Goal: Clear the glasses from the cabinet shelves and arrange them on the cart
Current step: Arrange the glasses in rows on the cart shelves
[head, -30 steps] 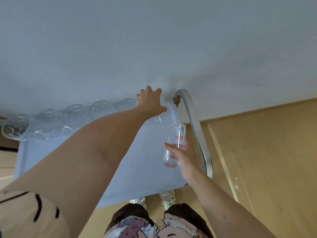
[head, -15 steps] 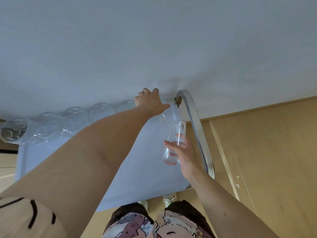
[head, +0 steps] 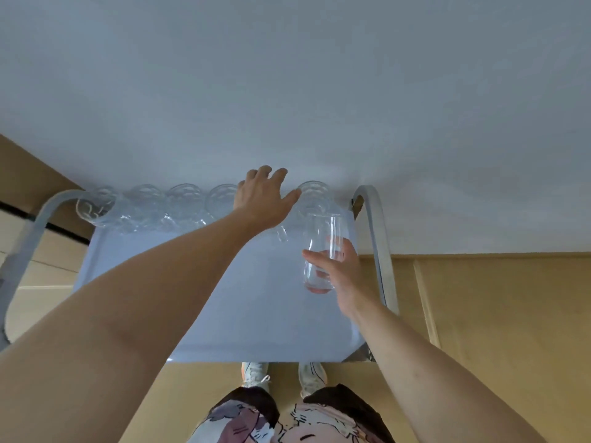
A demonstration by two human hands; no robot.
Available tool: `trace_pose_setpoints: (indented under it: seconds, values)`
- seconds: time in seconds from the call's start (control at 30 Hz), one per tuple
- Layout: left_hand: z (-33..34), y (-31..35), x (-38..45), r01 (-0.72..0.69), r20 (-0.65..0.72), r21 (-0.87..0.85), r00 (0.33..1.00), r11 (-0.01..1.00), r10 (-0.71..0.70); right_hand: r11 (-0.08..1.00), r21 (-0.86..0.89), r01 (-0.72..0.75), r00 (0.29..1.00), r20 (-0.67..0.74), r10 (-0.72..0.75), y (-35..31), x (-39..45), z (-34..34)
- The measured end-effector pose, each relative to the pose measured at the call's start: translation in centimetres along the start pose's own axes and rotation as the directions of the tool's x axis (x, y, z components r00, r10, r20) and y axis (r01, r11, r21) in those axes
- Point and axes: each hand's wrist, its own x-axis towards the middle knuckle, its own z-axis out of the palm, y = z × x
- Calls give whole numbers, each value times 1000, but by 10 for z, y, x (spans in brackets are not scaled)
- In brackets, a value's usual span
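- Tall clear glass (head: pixel 322 251) is upright above the right side of the cart tray (head: pixel 243 302), gripped by the right hand (head: pixel 343 270); thumb on the near side, fingers (head: pixel 334 247) curled behind and seen through the glass.
- Whether its base touches the tray, I cannot tell.
- Row of glasses (head: pixel 179 203) lines the tray's far edge against the wall (head: pixel 287 91); one more glass (head: pixel 315 195) stands at the right end.
- Left hand (head: pixel 262 199) reaches over the row, fingers spread and relaxed, holding nothing. It hides part of the row.
- Cart handle (head: pixel 379 238) runs just right of the held glass.
- The glasses' outlines blur together; I cannot count them surely.
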Motion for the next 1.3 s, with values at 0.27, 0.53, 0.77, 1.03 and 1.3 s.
trace_pose_setpoints:
  seconds: [0.27,0.53,0.77,1.03,1.3]
  values:
    - [-10,-55,-97,207,-89,-49,974,977,-210,992,-111,62,991,125,-48,10,-10,30]
    - [-3,-118,-204,296,-109,-70,947,953,-302,970,-203,135,973,211,-91,35,-61,89]
    - [-4,-188,-299,297,-112,-131,944,946,-311,957,-227,179,965,230,-126,86,-133,153]
    - [3,-262,-406,233,-77,-56,968,971,-237,954,-248,167,978,162,-129,166,-212,207]
    - [59,-279,-462,275,-3,-74,961,959,-276,939,-333,86,988,153,-37,235,-236,216]
